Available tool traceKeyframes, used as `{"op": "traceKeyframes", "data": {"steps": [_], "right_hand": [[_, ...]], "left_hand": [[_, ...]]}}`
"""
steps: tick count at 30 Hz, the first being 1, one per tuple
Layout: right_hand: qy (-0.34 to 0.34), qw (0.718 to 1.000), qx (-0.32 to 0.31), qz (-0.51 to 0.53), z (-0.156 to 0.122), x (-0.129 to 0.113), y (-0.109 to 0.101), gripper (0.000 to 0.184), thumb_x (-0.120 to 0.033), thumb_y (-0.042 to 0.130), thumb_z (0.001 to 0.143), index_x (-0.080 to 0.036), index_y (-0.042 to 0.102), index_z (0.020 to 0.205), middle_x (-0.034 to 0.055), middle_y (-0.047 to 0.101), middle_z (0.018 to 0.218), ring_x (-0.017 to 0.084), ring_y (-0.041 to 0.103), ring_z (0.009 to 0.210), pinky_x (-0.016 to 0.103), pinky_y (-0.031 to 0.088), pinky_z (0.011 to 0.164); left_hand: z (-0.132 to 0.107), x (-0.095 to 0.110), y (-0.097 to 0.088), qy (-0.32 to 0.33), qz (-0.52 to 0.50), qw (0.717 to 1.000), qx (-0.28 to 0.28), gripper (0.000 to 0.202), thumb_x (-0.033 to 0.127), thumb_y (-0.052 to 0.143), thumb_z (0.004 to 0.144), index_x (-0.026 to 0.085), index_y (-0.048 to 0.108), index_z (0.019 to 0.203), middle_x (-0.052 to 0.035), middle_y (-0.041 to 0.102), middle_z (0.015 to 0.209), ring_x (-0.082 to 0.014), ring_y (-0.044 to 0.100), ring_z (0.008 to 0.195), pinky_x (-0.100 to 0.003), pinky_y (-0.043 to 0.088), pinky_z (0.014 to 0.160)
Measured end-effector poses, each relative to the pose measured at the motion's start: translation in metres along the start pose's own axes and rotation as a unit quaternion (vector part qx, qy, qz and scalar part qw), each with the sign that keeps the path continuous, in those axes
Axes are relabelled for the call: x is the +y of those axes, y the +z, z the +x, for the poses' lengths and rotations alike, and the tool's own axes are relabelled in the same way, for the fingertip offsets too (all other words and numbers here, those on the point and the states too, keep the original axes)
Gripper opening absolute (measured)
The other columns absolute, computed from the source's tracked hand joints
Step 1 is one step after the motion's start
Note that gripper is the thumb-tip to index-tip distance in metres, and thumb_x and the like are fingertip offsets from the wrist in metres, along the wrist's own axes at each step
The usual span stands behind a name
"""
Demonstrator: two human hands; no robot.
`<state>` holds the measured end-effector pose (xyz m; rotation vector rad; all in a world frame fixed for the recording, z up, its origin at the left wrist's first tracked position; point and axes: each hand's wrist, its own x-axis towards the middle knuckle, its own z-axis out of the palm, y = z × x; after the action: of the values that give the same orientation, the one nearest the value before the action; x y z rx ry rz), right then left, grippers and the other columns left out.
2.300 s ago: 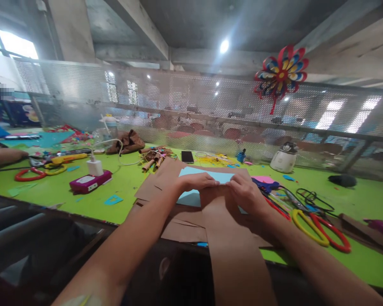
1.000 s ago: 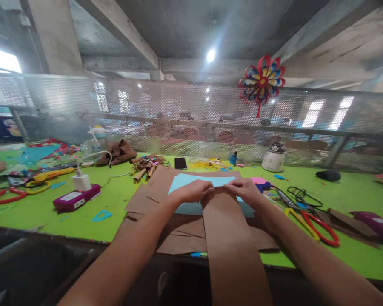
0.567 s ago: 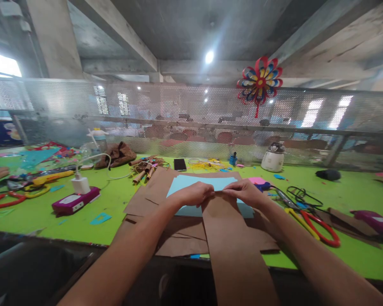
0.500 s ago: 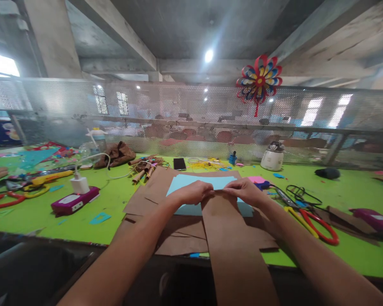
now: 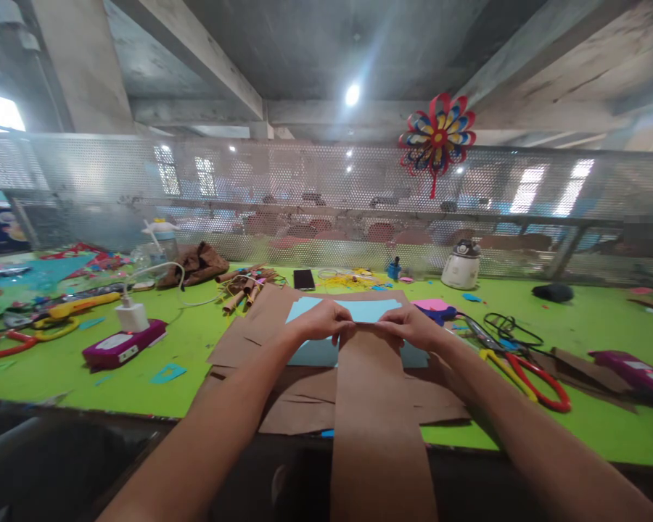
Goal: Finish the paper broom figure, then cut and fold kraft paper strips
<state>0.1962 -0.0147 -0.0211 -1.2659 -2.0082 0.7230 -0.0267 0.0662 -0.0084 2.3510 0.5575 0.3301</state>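
Observation:
A long strip of brown paper (image 5: 378, 413) runs from my hands down over the table's front edge. My left hand (image 5: 326, 321) pinches the left corner of its far end, and my right hand (image 5: 408, 324) pinches the right corner. That far edge looks narrowly folded or rolled between my fingers. Under the strip lie light blue sheets (image 5: 310, 353), partly covered by my hands. Beneath those are several larger brown paper sheets (image 5: 299, 406), some with slits cut in them.
Right of my arm lie scissors with red and yellow handles (image 5: 538, 384) and a black cable (image 5: 514, 330). On the left stands a purple power strip (image 5: 125, 344) with a white charger (image 5: 132, 316). Farther back are a phone (image 5: 304, 279), rolled brown tubes (image 5: 244, 290) and a white container (image 5: 461, 265).
The strip has swung to the left and now hangs straighter. My hands have spread slightly apart along its far edge, still pinching it. The view has shifted a little.

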Motion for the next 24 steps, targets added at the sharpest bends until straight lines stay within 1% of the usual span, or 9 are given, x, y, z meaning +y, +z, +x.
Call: {"op": "traceKeyframes", "data": {"steps": [4,7,9,11,13,16,18,21,24], "right_hand": [[-0.001,1.0,-0.006,0.003,-0.001,-0.001,0.0,0.044,-0.054,0.049,0.081,-0.018,0.052,0.055,-0.0041,0.047,0.041,0.007,0.041,0.039,0.022,0.033,0.045],[0.003,1.0,-0.008,0.011,-0.002,-0.002,-0.002,0.044,-0.054,0.047,0.081,-0.019,0.051,0.056,-0.0048,0.045,0.041,0.007,0.039,0.037,0.023,0.031,0.043],[0.006,1.0,-0.01,0.015,-0.003,-0.002,-0.002,0.043,-0.054,0.046,0.082,-0.019,0.05,0.057,-0.0049,0.044,0.041,0.007,0.038,0.037,0.023,0.03,0.042],[0.008,1.0,-0.015,0.017,-0.003,-0.001,-0.002,0.043,-0.054,0.046,0.082,-0.019,0.05,0.057,-0.005,0.044,0.041,0.008,0.038,0.037,0.023,0.03,0.042],[0.008,1.0,-0.022,0.016,-0.002,0.001,-0.002,0.043,-0.054,0.046,0.082,-0.019,0.05,0.057,-0.005,0.044,0.041,0.008,0.039,0.037,0.022,0.031,0.042],[0.006,0.999,-0.032,0.007,-0.001,0.005,-0.001,0.042,-0.053,0.044,0.083,-0.018,0.053,0.061,-0.0048,0.045,0.042,0.008,0.041,0.038,0.023,0.032,0.042],[-0.002,1.0,-0.027,-0.007,0.001,0.008,0.0,0.039,-0.05,0.046,0.083,-0.017,0.058,0.067,-0.0035,0.049,0.046,0.009,0.044,0.043,0.023,0.034,0.046],[-0.02,0.999,-0.003,-0.033,0.004,0.012,0.003,0.029,-0.043,0.053,0.08,-0.017,0.065,0.076,-0.0001,0.059,0.062,0.012,0.05,0.058,0.025,0.038,0.057],[-0.023,0.998,0.024,-0.051,0.005,0.016,0.008,0.027,-0.038,0.054,0.079,-0.015,0.067,0.077,0.0016,0.061,0.067,0.013,0.05,0.064,0.028,0.037,0.062]], "left_hand": [[0.002,-0.002,-0.002,-0.006,-0.029,0.999,0.016,0.027,0.035,0.055,0.08,0.012,0.061,0.067,-0.0008,0.06,0.057,-0.0091,0.056,0.054,-0.018,0.041,0.053],[0.001,-0.002,-0.004,-0.017,-0.048,0.999,0.006,0.032,0.039,0.051,0.082,0.012,0.061,0.069,-0.0026,0.061,0.062,-0.0096,0.057,0.057,-0.017,0.039,0.049],[-0.001,-0.002,-0.005,-0.037,-0.087,0.996,0.002,0.037,0.044,0.05,0.082,0.012,0.06,0.068,-0.0029,0.06,0.063,-0.0102,0.057,0.058,-0.018,0.04,0.047],[-0.002,-0.001,-0.005,-0.057,-0.139,0.989,-0.002,0.037,0.047,0.054,0.079,0.012,0.059,0.067,-0.0025,0.059,0.064,-0.0105,0.056,0.059,-0.02,0.043,0.049],[-0.003,-0.002,-0.005,-0.061,-0.168,0.984,0.003,0.035,0.046,0.058,0.075,0.012,0.058,0.066,-0.001,0.056,0.062,-0.0103,0.054,0.058,-0.021,0.045,0.05],[-0.001,-0.003,-0.002,-0.042,-0.147,0.988,0.025,0.031,0.04,0.057,0.076,0.012,0.055,0.063,0.0015,0.051,0.057,-0.0091,0.052,0.053,-0.022,0.047,0.049],[0.0,-0.003,-0.001,-0.033,-0.114,0.992,0.039,0.028,0.035,0.053,0.079,0.012,0.054,0.061,0.002,0.05,0.055,-0.0088,0.052,0.05,-0.022,0.047,0.049],[0.002,-0.002,0.002,-0.031,-0.078,0.995,0.05,0.024,0.027,0.051,0.079,0.012,0.055,0.06,0.0017,0.052,0.054,-0.0087,0.052,0.047,-0.021,0.045,0.047],[0.004,-0.002,0.004,-0.03,-0.058,0.996,0.066,0.019,0.023,0.052,0.077,0.012,0.057,0.062,0.0017,0.053,0.053,-0.0078,0.051,0.044,-0.019,0.041,0.045]]}}
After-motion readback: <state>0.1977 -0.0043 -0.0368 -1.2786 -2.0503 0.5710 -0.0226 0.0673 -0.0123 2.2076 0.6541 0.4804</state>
